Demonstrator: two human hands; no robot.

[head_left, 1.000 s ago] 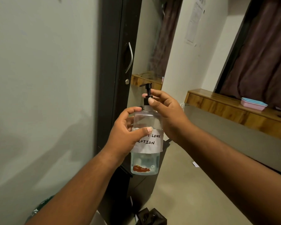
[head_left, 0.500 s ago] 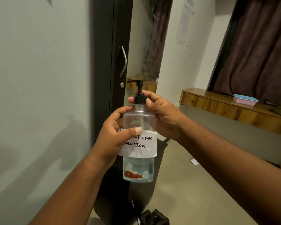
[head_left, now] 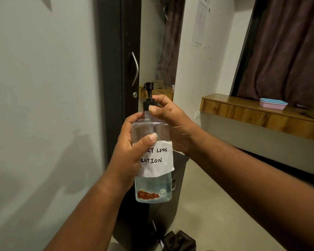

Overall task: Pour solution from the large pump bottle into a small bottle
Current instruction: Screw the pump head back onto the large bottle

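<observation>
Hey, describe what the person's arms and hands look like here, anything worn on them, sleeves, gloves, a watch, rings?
Both forearms are bare as far as the picture shows: no sleeves, no gloves. The left hand and right hand show no rings on the fingers that are in view, and neither wrist carries a watch or band. The fingernails are short and unpainted. Some fingers are hidden behind what is held, so those cannot be checked.

Upright clear pump bottle point(head_left: 152, 185), paper-labelled

One pump bottle point(head_left: 152, 142), two hands, one pink box point(head_left: 272, 103), one wooden shelf point(head_left: 243, 109)
</observation>
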